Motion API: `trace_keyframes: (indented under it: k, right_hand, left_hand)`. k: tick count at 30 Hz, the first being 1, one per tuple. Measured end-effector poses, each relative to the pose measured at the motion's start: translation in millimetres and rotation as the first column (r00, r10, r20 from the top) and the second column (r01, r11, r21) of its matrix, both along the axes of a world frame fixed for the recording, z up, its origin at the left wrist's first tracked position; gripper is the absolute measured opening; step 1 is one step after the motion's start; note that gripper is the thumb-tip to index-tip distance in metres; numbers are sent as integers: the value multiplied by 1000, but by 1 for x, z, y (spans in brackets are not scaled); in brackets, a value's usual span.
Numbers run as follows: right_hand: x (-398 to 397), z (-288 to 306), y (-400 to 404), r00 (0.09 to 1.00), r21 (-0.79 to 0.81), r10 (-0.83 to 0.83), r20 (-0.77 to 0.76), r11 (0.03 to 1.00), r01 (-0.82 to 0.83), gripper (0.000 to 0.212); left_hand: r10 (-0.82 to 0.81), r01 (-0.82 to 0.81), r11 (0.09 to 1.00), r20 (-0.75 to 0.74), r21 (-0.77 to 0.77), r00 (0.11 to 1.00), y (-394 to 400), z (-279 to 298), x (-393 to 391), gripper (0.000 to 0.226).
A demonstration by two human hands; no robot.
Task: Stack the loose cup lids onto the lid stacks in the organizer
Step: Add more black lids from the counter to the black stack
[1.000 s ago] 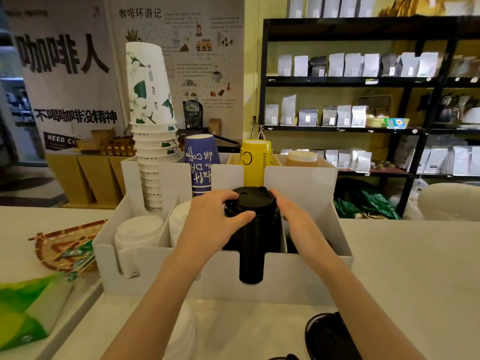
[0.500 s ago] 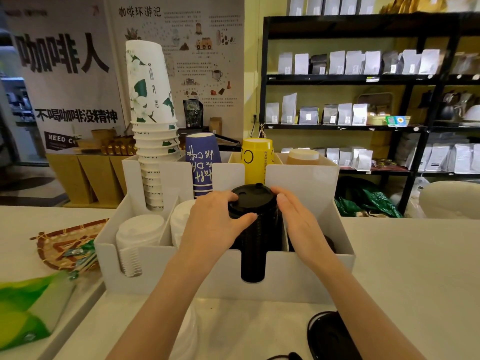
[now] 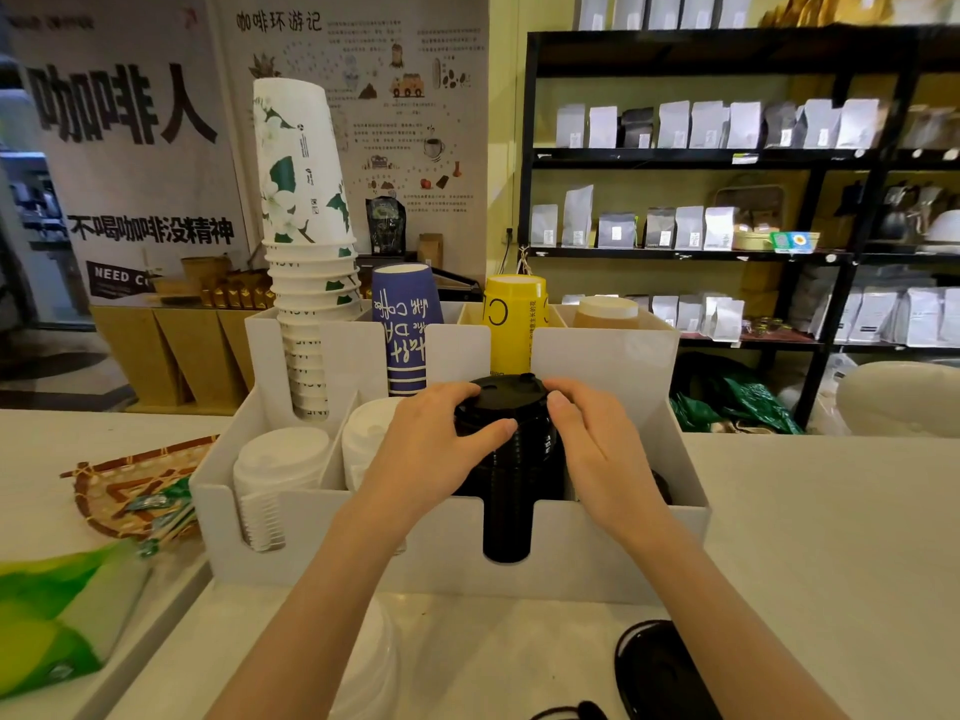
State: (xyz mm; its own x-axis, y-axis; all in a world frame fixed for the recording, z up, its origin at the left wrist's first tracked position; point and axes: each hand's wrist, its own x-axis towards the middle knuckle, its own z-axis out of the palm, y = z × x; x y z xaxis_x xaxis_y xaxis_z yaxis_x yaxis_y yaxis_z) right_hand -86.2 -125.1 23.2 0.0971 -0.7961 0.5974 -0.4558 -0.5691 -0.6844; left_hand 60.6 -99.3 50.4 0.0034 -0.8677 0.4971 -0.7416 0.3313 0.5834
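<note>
Gripping the black lid stack in the organizer, left hand wrapped round its left side, right hand cupping its right, loose black lid on the counter nearby

White counter carries the organizer, loose black lid and woven tray.

Coffee shop, service area. A white counter carries a white organizer holding stacks of paper cups and cup lids. Behind it, black shelving displays rows of sealed coffee bags. Wall posters carry coffee-themed Chinese text and drawings of cups and beans. A blue cup reads "coffee".
</note>
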Motion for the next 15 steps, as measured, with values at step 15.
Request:
trace_keyframes:
  k: [15]
  right_hand:
    - [-20, 13, 21, 992, 147, 55, 110, 987, -71, 41]
  left_hand:
    - [11, -3, 997, 99, -82, 995, 9, 3, -11, 49]
